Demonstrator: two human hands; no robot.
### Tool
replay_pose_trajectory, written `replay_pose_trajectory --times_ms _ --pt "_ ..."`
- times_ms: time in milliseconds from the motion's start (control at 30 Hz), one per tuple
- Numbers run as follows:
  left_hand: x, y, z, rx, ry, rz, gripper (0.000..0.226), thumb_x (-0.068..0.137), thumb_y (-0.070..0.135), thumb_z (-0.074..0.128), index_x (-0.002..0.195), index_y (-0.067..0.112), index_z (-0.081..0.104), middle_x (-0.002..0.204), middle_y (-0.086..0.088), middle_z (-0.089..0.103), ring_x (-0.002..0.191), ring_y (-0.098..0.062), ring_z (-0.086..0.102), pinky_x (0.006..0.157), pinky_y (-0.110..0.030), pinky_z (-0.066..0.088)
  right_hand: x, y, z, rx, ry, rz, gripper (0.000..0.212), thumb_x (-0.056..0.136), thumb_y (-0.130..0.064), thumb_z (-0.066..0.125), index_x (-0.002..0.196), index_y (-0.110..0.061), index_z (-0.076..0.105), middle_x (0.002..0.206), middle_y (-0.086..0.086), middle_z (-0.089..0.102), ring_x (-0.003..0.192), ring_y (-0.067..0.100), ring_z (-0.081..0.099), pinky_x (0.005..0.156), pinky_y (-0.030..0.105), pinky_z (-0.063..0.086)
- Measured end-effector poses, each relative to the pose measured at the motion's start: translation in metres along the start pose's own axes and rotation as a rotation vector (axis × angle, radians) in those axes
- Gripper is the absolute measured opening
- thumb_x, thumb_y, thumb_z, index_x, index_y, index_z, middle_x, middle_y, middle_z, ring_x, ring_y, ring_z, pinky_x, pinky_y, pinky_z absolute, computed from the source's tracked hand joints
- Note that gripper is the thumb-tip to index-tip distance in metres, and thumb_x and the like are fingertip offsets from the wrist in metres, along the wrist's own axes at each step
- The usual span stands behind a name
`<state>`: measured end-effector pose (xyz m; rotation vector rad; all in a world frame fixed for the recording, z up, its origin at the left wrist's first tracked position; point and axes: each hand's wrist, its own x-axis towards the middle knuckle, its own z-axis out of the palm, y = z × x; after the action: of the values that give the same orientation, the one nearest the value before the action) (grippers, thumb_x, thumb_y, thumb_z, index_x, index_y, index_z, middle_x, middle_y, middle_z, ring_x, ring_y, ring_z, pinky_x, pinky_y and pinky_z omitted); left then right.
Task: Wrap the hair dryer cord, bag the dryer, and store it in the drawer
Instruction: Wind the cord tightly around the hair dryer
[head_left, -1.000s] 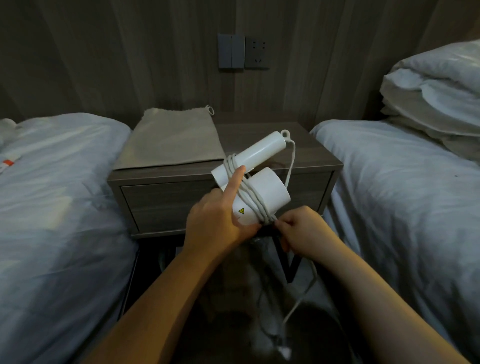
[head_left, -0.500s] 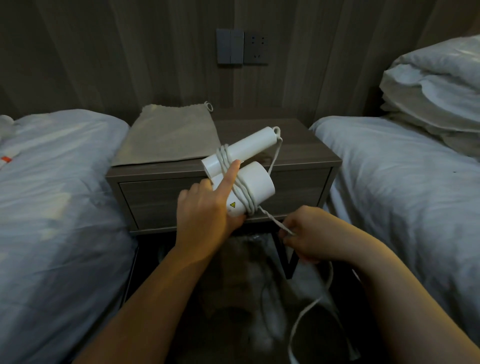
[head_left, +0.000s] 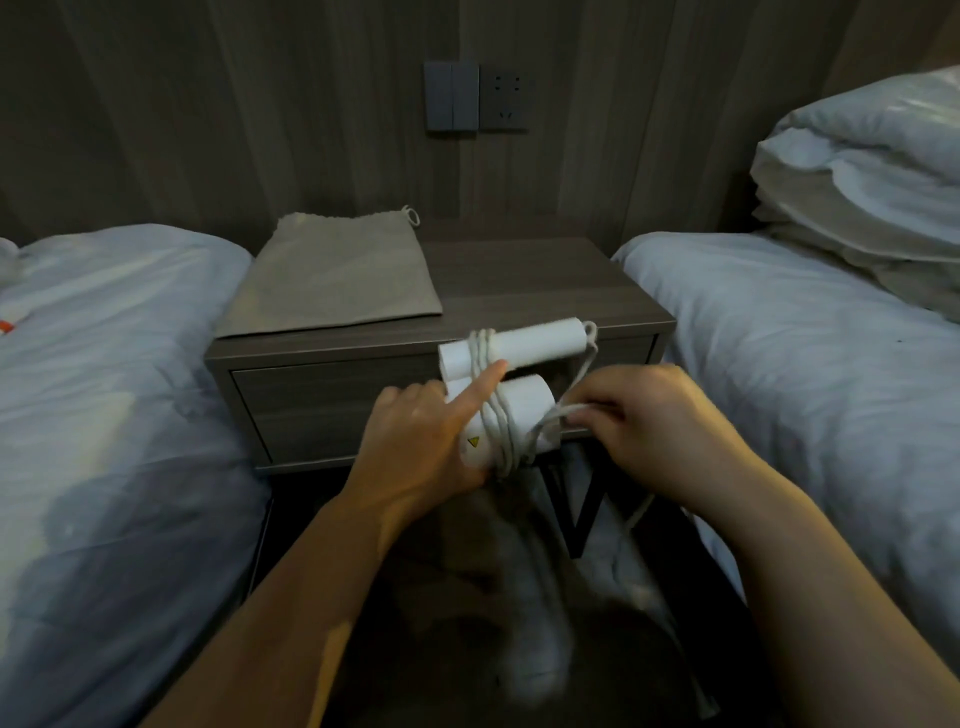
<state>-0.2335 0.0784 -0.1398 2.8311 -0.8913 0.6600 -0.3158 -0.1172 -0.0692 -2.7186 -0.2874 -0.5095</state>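
My left hand (head_left: 421, 441) grips the folded white hair dryer (head_left: 524, 400) in front of the nightstand, its index finger pressing the wound loops between handle and barrel. The white cord (head_left: 498, 415) circles the dryer several times. My right hand (head_left: 639, 421) pinches the cord just right of the barrel; the loose end trails down to the floor. A flat beige drawstring bag (head_left: 337, 280) lies on the left half of the nightstand top. The drawer (head_left: 332, 400) under it is closed.
The dark wood nightstand (head_left: 545, 291) stands between two beds with white covers (head_left: 104, 389) (head_left: 805, 364). Pillows (head_left: 862, 176) are stacked at the far right. A switch and wall socket (head_left: 475, 96) sit above the nightstand. The floor below is dark.
My right hand has come up from below the dryer to its right side, carrying the cord around the barrel. The dryer has tilted flatter in my left hand.
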Motion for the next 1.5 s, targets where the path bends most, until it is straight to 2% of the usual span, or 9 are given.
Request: replay_pose_trajectory --times_ms 100,267,400,500,633,933,1200,1333,1500 --pt "-0.001 0.006 0.001 -0.015 -0.104 0.083 0.098 0.071 0.064 0.058 0.144 0.043 -0.005 0.11 -0.006 0.058 0.097 -0.022 0.055 0.087 -0.036 0.039 -0.001 0.007 0.001 -0.092 0.179 0.074 0.022 0.069 -0.034 0.078 0.066 -0.015 0.067 0.055 0.0 0.059 0.055 0.02 0.054 0.055 0.029 0.042" --pt "0.0 0.009 0.006 -0.019 -0.178 0.179 0.1 0.072 0.059 0.06 0.14 0.048 -0.013 0.114 -0.005 0.056 0.102 -0.022 0.052 0.094 -0.038 0.036 0.004 0.013 0.0 -0.102 0.078 0.288 0.038 0.059 -0.049 0.079 0.063 -0.018 0.058 0.053 -0.009 0.048 0.055 0.011 0.046 0.051 0.027 0.033" --pt "0.0 0.01 0.006 -0.064 -0.149 0.225 0.101 0.071 0.059 0.062 0.139 0.048 -0.012 0.109 -0.004 0.058 0.097 -0.021 0.054 0.091 -0.038 0.039 0.006 0.02 0.005 0.078 0.057 0.326 0.028 0.059 -0.035 0.084 0.061 -0.018 0.062 0.057 -0.009 0.056 0.057 0.007 0.052 0.051 0.023 0.037" --pt "-0.002 0.009 0.008 -0.033 -0.104 0.27 0.102 0.066 0.058 0.065 0.14 0.046 -0.004 0.101 -0.006 0.062 0.088 -0.023 0.058 0.083 -0.038 0.041 0.007 0.031 0.002 0.27 -0.006 0.266 0.007 0.071 -0.015 0.077 0.072 -0.021 0.073 0.072 -0.008 0.069 0.07 0.006 0.063 0.068 0.023 0.047" --pt "-0.002 0.012 0.011 -0.016 -0.123 0.308 0.096 0.07 0.063 0.057 0.142 0.047 -0.005 0.101 -0.004 0.061 0.087 -0.021 0.057 0.081 -0.037 0.04 0.005 0.044 0.0 0.327 -0.053 0.176 0.024 0.079 -0.001 0.067 0.084 -0.023 0.074 0.081 -0.011 0.069 0.082 0.009 0.066 0.078 0.02 0.048" --pt "-0.002 0.02 0.011 0.011 -0.11 0.36 0.097 0.069 0.059 0.062 0.143 0.042 0.001 0.096 -0.007 0.059 0.082 -0.022 0.056 0.077 -0.038 0.042 0.01 0.044 0.01 0.145 0.134 0.371 0.021 0.066 -0.019 0.081 0.063 -0.017 0.061 0.06 -0.007 0.058 0.057 0.006 0.052 0.049 0.011 0.038" --pt "-0.003 0.022 0.016 0.032 -0.02 0.41 0.093 0.062 0.062 0.055 0.144 0.039 0.018 0.081 -0.001 0.059 0.067 -0.018 0.056 0.064 -0.033 0.045 0.012 0.039 0.016 0.012 0.186 0.402 0.031 0.063 -0.038 0.081 0.064 -0.019 0.057 0.058 -0.006 0.055 0.062 0.016 0.054 0.057 0.028 0.04" --pt "-0.004 0.025 0.011 -0.025 -0.1 0.384 0.093 0.064 0.059 0.059 0.143 0.041 0.013 0.092 -0.003 0.061 0.078 -0.02 0.058 0.074 -0.036 0.045 0.013 0.045 0.012 -0.133 0.178 0.526 0.044 0.056 -0.057 0.077 0.058 -0.02 0.051 0.059 -0.002 0.054 0.067 0.022 0.054 0.058 0.03 0.039" --pt "-0.007 0.025 0.004 -0.157 -0.258 0.345 0.092 0.072 0.057 0.059 0.141 0.05 -0.002 0.108 -0.001 0.053 0.098 -0.019 0.05 0.089 -0.034 0.032 0.012 0.07 0.007 0.253 0.014 0.428 0.014 0.072 -0.023 0.077 0.065 -0.021 0.065 0.062 -0.002 0.061 0.06 0.012 0.055 0.06 0.027 0.044"
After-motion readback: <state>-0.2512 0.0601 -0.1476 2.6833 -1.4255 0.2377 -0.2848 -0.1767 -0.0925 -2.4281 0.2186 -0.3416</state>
